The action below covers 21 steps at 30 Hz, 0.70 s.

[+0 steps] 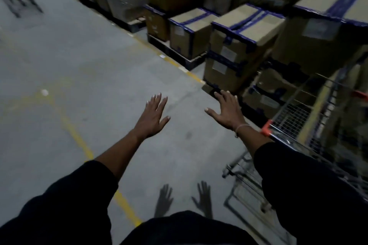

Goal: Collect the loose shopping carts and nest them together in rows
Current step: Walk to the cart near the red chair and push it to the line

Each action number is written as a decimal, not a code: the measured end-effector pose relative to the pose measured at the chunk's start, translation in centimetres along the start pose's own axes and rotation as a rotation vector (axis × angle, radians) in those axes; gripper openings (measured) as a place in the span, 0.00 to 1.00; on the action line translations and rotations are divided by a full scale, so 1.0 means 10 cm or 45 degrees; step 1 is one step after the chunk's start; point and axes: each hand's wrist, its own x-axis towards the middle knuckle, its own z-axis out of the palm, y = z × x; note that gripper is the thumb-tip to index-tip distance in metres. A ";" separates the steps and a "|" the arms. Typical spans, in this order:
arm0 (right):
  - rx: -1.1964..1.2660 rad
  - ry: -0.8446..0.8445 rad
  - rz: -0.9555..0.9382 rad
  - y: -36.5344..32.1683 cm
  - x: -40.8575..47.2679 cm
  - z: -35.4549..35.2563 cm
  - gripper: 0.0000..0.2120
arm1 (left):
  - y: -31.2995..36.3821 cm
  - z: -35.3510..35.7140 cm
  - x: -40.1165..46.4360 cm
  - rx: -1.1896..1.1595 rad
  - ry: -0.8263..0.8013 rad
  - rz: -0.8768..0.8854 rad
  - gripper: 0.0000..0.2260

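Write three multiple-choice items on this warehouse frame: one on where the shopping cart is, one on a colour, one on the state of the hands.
1. Where is the shopping cart?
A. far left
B. at the right, beside the right arm
C. centre floor

2. What colour is the cart's corner bumper?
A. orange-red
B. green
C. white

3. How are the left hand and right hand?
A. gripping the cart
B. holding boxes
C. open and empty

Key: 1 B, the cart stands at the right edge; 2 A, the bumper is orange-red; 3 C, fingers spread above the floor, holding nothing.
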 end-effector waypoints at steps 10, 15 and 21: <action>0.019 -0.271 -0.421 -2.07 1.04 1.36 0.50 | -1.99 -0.60 -1.59 -0.022 0.233 -0.547 0.39; 0.008 -0.390 -0.651 -3.08 1.50 1.94 0.51 | -2.67 -0.78 -2.27 -0.037 0.319 -0.839 0.40; 0.013 -0.502 -0.862 -4.25 2.12 2.65 0.54 | -3.56 -1.00 -2.78 -0.049 0.395 -1.093 0.39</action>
